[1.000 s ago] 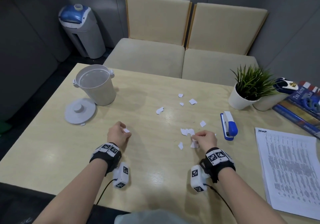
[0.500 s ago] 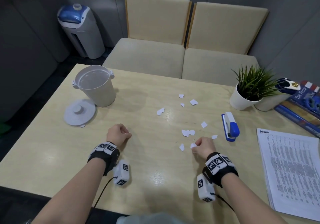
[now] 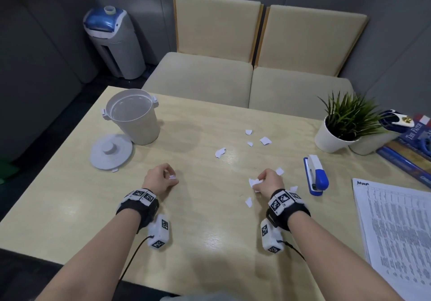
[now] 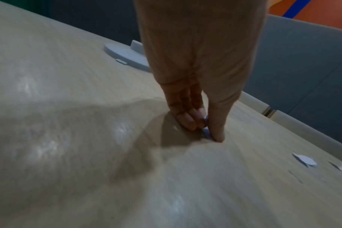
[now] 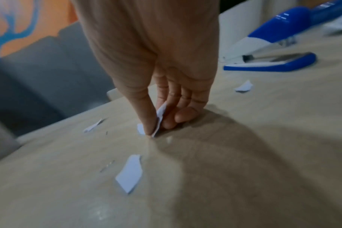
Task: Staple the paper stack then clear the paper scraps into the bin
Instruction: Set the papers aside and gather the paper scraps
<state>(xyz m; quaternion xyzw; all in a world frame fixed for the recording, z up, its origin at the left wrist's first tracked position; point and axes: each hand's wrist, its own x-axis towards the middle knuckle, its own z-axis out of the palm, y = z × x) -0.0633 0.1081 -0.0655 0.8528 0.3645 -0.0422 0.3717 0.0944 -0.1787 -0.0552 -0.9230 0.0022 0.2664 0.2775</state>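
Grey walls — perhaps panelled; beige chairs (image 3: pixel 217 51).

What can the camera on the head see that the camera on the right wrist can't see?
Only the head view shows the round white plastic bin, its flat grey lid, the green potted plant, the printed paper stack and the left hand pinching a small white scrap.

Only the right wrist view shows, up close, a white paper scrap pinched between thumb and fingers.

Both show the right hand, the blue and white stapler, loose white scraps and the pale wooden table.
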